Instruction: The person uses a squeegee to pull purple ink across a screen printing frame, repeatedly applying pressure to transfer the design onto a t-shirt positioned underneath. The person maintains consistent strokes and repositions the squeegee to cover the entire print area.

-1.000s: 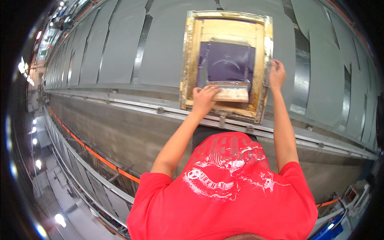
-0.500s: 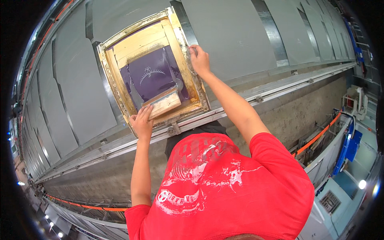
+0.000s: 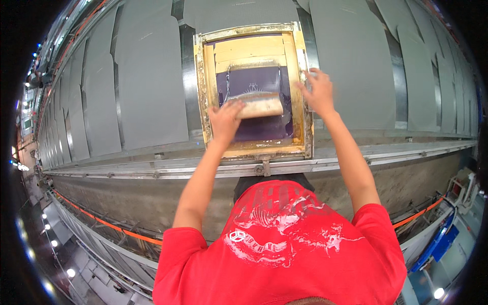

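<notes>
A screen printing frame (image 3: 202,86) with a worn, yellow-taped border lies on the long grey table. Purple mesh (image 3: 262,131) fills its middle, with a pale curved design partly covered. Across the mesh sits a wooden-handled squeegee (image 3: 262,108). My left hand (image 3: 226,118) is closed round the squeegee's left end. Just by the frame's right side is my right hand (image 3: 319,94), its fingers apart and thumb toward the border. Whether it touches the frame I cannot tell.
Grey sheets (image 3: 147,76) lie in a row along the table, with shiny metal strips between them. A metal rail (image 3: 345,163) with small stops runs along the near edge, and a clamp (image 3: 265,166) on the frame meets it. An orange strip (image 3: 109,223) runs behind me.
My left hand has pushed the squeegee away from the frame's near end to mid-mesh. My right hand's fingers have spread from the frame's right edge. The view has turned.
</notes>
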The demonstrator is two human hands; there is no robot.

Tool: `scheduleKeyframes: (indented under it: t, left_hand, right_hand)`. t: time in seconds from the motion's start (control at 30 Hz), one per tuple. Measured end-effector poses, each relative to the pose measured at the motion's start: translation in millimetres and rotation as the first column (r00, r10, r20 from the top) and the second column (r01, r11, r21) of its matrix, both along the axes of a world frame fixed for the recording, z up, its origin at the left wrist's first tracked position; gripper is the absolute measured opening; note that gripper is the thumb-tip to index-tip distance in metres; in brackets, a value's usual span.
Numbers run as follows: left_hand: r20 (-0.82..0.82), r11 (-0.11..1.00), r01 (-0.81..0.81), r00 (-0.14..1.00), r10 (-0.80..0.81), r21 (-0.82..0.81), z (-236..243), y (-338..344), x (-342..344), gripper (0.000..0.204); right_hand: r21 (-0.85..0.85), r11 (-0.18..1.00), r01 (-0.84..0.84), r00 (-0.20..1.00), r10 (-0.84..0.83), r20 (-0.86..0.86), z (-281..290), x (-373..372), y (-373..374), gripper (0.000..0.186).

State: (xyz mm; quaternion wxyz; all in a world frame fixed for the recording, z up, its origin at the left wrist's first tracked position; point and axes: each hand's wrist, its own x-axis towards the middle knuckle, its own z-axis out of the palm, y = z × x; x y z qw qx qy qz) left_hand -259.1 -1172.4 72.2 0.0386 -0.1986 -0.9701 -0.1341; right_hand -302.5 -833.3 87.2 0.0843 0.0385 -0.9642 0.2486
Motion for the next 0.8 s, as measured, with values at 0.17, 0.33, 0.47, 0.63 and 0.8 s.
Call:
scheduleKeyframes:
  t: [0.17,0.33,0.47,0.63,0.8]
  left_hand:
    - [0.062,0.993,0.046,0.997,-0.053,0.107,21,10,-109,0.040]
    - [0.200,1.000,-0.004,0.980,0.001,0.014,19,15,-85,0.042]
    - [0.142,0.999,0.034,0.989,-0.038,0.030,12,5,-2,0.043]
    - [0.189,0.996,0.065,0.979,-0.076,0.064,20,0,-15,0.044]
    - [0.078,0.997,0.035,0.996,-0.040,0.063,20,16,-113,0.041]
  right_hand:
    - [-0.041,0.945,-0.324,0.944,0.326,0.046,25,-41,-50,0.042]
    - [-0.112,0.942,-0.315,0.946,0.322,0.044,-21,-16,-60,0.046]
    - [-0.205,0.931,-0.302,0.940,0.326,0.098,-16,69,-70,0.044]
    - [-0.046,0.954,-0.298,0.951,0.300,0.075,-6,59,-64,0.044]
    - [0.052,0.974,-0.219,0.975,0.218,0.032,4,-34,-55,0.039]
